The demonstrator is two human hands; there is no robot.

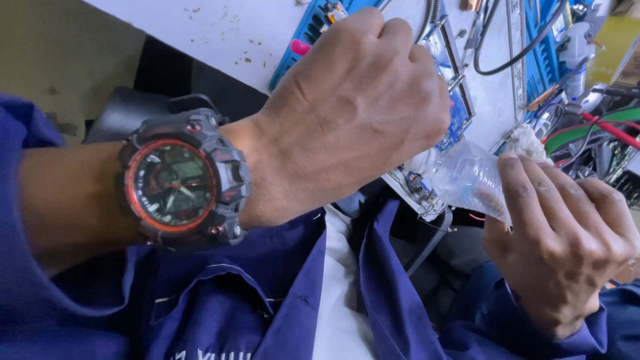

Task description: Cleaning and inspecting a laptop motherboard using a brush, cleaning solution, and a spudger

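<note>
— What did we have nearest us?
— Our left hand [360, 113], wristwatch [181, 181] on, grip curled together; whether it held anything, we couldn't tell.
— And our right hand [567, 247]?
— Clamped on a clear plastic bottle [467, 179], lying over the circuit board [453, 100] at the white counter [220, 33] edge, cables [527, 47] beyond.

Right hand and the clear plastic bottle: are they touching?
Touching. The head view shows the right hand wrapped around the clear plastic bottle, fingers pressed against its side with no gap.
</note>
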